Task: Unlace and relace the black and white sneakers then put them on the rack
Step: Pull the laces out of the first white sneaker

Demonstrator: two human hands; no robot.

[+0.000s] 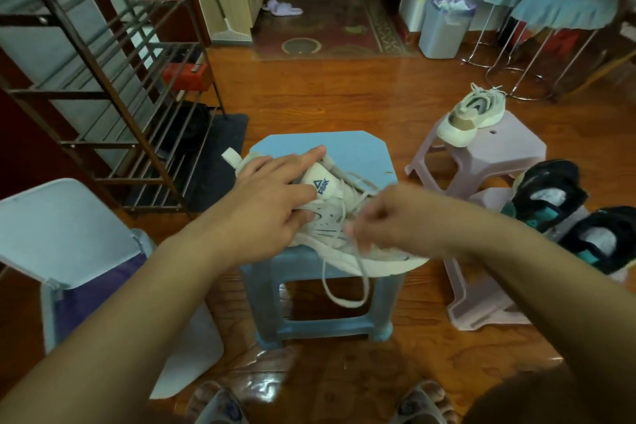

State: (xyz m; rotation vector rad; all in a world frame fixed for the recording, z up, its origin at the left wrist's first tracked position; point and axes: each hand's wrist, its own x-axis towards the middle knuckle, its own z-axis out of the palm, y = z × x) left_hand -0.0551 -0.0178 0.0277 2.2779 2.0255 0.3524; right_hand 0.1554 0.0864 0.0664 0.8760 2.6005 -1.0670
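Observation:
A white sneaker with a blue logo on its tongue lies on the blue stool. My left hand presses down on its heel and collar with fingers spread. My right hand pinches the white lace above the eyelets; a loop of it hangs over the stool's front. Two black and white sneakers with teal linings sit at the right, on a low pink stool. The metal shoe rack stands at the left.
A cream sneaker rests on a pink stool behind the black pair. A white bin with a purple bag is at the near left. A grey waste bin and covered stools stand at the back right. My slippered feet are below.

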